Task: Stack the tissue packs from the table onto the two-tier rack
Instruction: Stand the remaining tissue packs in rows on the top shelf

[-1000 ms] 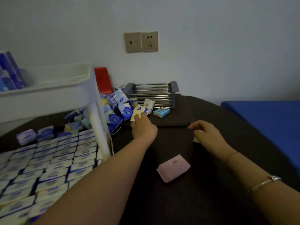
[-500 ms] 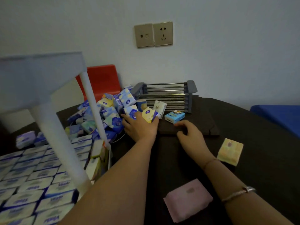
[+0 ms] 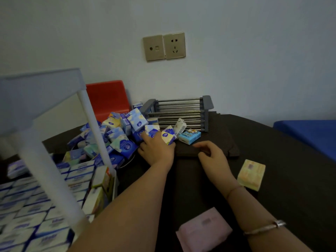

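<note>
A heap of blue and yellow tissue packs [image 3: 118,137] lies on the dark table behind the white two-tier rack [image 3: 41,160]. The rack's lower tier is filled with several rows of white-and-blue packs [image 3: 36,215]. My left hand [image 3: 156,150] rests at the heap's right edge, fingers closed around a yellow-and-blue pack [image 3: 168,137]. My right hand [image 3: 212,155] lies curled on a dark folded cloth [image 3: 218,140], holding nothing I can see. A light blue pack [image 3: 189,136] sits just beyond it. A yellow pack [image 3: 251,174] and a pink pack [image 3: 203,231] lie to the right and near me.
A metal-barred grey drying rack [image 3: 180,111] stands against the wall behind the heap. A red plastic chair back [image 3: 107,99] is behind the rack's post. A blue mattress [image 3: 309,133] borders the table on the right. Wall sockets [image 3: 164,46] are above.
The view has dropped closer to the table. My right hand moved left from the yellow pack onto the dark cloth. My left hand stays at the heap with the yellow-and-blue pack.
</note>
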